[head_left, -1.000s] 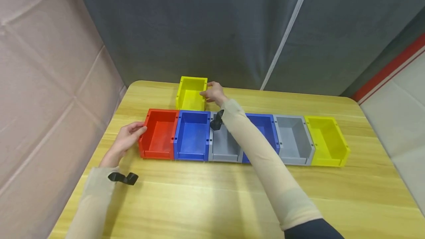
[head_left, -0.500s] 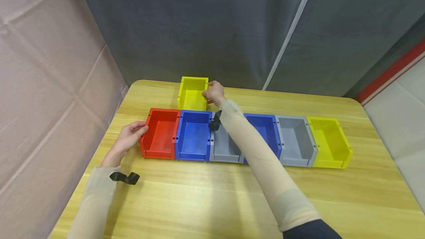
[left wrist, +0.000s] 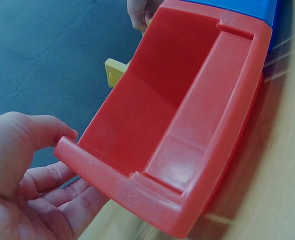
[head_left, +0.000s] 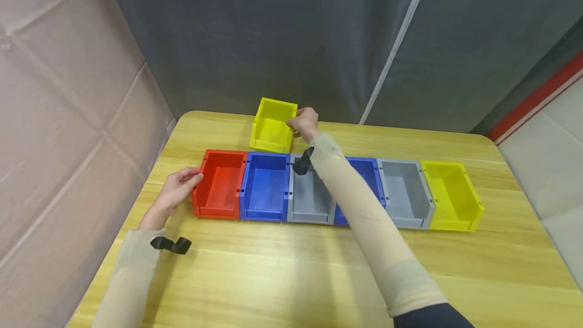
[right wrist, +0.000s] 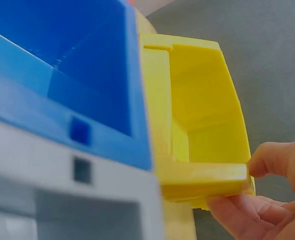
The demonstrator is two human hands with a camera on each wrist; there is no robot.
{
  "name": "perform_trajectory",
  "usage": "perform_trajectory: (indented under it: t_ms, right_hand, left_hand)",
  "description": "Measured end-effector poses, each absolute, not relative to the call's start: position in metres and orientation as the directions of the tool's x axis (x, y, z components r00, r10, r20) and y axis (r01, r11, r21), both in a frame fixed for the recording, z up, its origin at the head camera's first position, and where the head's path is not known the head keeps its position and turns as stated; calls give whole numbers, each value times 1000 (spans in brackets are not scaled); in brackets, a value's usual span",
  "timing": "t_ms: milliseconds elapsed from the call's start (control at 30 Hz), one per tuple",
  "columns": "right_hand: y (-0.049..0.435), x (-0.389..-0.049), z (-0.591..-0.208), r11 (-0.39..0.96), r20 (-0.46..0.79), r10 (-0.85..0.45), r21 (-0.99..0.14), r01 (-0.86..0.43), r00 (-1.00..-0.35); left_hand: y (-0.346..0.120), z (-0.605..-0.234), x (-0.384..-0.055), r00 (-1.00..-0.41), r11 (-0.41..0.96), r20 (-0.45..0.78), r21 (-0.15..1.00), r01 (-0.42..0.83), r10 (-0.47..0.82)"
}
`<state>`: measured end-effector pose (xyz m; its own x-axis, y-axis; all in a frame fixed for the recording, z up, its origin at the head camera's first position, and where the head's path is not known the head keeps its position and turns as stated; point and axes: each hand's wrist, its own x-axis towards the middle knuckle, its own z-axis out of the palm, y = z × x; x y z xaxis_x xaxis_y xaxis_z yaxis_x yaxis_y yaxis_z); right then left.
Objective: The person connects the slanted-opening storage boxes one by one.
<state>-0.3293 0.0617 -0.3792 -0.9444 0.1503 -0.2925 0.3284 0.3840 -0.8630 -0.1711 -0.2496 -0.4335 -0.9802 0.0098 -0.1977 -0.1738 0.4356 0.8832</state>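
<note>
In the head view, a yellow storage bin (head_left: 272, 128) stands behind the row, turned slightly askew. My right hand (head_left: 305, 122) grips its right side wall; the right wrist view shows the fingers around the rim of this yellow bin (right wrist: 207, 172). At the row's left end sits a red bin (head_left: 221, 183). My left hand (head_left: 177, 189) pinches its left wall, with thumb at the rim and fingers against the outside of the red bin (left wrist: 132, 190) in the left wrist view. A blue bin (head_left: 265, 186) touches the red one, with a grey bin (head_left: 311, 199) beside it.
Further right in the row are a second blue bin (head_left: 366, 176), a grey bin (head_left: 404, 191) and a yellow bin (head_left: 451, 194), partly behind my right forearm. The wooden table (head_left: 255, 277) ends at a dark curtain (head_left: 273, 39) behind.
My right hand has moved the rear yellow bin a little to the right and away from me, and turned it slightly. The left hand and the red bin have stayed put.
</note>
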Motion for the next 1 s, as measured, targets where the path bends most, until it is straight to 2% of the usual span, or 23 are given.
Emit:
perform_trajectory:
  t_ms: [500,1000]
  right_hand:
    - [126,-323,-330,386,-228,127,-885,260,-965]
    - [190,-295,-296,492,-174,137,-842,220,-975]
  left_hand:
    - [-252,-433,-172,-980,433,-199,885,-169,24]
    - [-254,-433,-170,-978,420,-206,890,-174,31]
